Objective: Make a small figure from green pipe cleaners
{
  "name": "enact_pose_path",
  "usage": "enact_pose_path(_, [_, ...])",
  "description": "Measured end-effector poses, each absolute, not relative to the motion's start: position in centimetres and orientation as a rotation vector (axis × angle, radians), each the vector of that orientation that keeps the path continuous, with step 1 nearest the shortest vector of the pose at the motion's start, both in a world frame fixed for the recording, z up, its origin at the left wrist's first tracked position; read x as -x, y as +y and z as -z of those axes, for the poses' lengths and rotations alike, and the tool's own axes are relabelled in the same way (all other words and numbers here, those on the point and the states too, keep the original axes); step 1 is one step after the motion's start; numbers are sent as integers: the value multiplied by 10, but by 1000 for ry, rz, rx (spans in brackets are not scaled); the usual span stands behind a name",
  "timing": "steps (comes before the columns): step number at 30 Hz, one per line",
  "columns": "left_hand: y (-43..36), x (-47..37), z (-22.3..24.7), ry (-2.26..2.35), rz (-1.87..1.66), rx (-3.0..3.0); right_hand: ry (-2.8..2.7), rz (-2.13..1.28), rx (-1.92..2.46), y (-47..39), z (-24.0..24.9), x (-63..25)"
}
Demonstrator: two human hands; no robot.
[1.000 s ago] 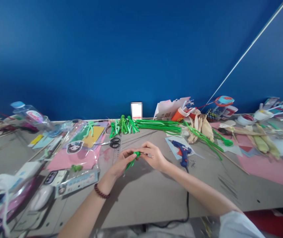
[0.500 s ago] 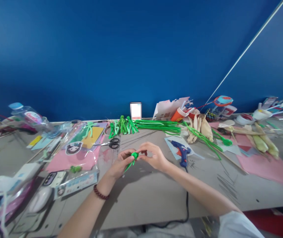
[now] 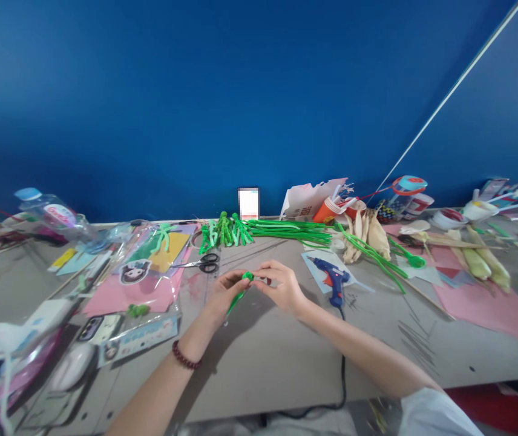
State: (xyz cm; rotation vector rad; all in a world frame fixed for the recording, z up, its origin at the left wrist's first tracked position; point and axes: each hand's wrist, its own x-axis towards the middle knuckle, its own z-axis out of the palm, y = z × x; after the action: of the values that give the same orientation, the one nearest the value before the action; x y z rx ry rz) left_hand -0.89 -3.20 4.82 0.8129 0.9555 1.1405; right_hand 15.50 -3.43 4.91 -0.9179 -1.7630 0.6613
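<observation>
A green pipe cleaner [image 3: 247, 276], wound into a small ball with a tail hanging down, is pinched between the thumb and fingers of my left hand [image 3: 219, 298]. My right hand [image 3: 282, 288] meets it from the other side, its fingertips closed at the ball's edge. Fingers partly hide the ball. Beyond my hands lie black-handled scissors [image 3: 209, 263], bent green pipe cleaner pieces [image 3: 224, 230] and a bundle of straight green pipe cleaners [image 3: 290, 230]. To the right of my right hand rests a blue glue gun [image 3: 337, 281].
A lit phone [image 3: 249, 203] leans on the blue wall. At left are a plastic bag of coloured paper [image 3: 136, 293], a white mouse [image 3: 75, 365] and a clear bottle [image 3: 54, 212]. Orange cups [image 3: 327, 211], dried husks [image 3: 378, 238] and pink paper [image 3: 490, 309] stand or lie at right.
The green ball has risen slightly and turned between my fingers. My right fingers have shifted a little and now sit closer together against it.
</observation>
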Motion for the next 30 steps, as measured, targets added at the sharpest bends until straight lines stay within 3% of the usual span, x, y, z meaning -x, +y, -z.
enact_pose_path(13, [-43, 6, -53, 995, -1139, -1190, -1254, -1498, 1066, -22, -53, -155])
enact_pose_path(30, [-47, 2, -52, 1214, -1259, -1380, -1331, -1410, 1119, -26, -54, -157])
